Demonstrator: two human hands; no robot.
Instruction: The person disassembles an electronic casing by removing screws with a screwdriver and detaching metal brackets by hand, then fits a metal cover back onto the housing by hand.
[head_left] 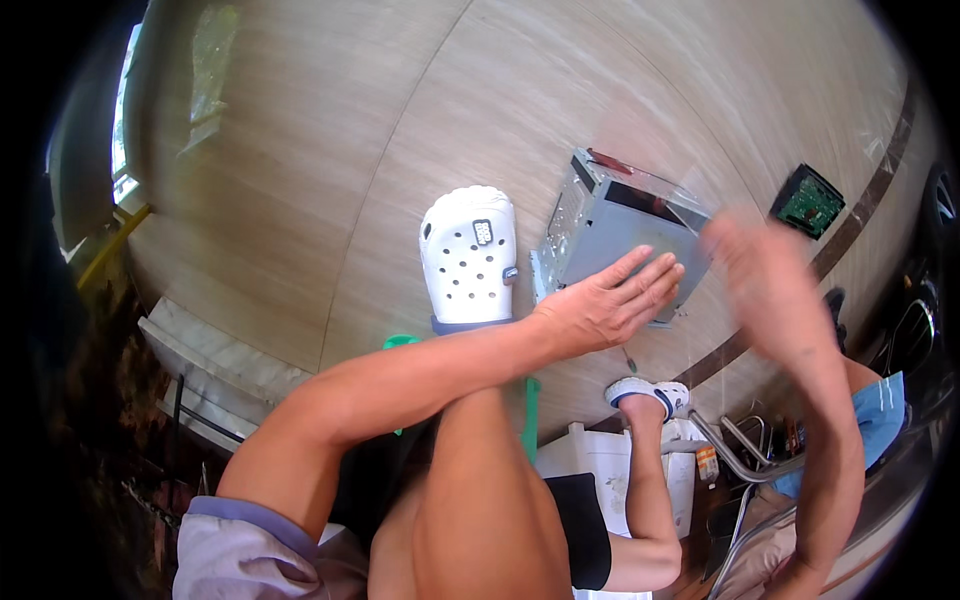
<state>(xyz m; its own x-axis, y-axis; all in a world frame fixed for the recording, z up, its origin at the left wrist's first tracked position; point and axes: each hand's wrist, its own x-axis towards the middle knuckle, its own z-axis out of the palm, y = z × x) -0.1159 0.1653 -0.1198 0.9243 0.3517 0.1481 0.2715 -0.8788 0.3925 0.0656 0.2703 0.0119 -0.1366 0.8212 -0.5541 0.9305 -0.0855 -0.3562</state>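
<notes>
A grey sheet-metal case [625,225], boxy, with a dark slot along its upper edge, stands on the floor ahead of me. My left hand [615,300] lies against its near face with fingers stretched out. At the right side of the case, my right hand [768,285] is smeared by motion. A thin, light line runs from its fingers towards the case's upper right corner. Whether it is a tool in that hand, I cannot make out. Close to the near edge of the case is a thin item with a dark green end [632,366].
A green circuit board in a black frame [811,203] lies at the right. My white clogs [470,260] are beside and nearer than the case. Green plastic legs [530,415], a white box [590,455] and chrome tubing [730,450] are nearby. Another person's blue sleeve [880,415] shows right.
</notes>
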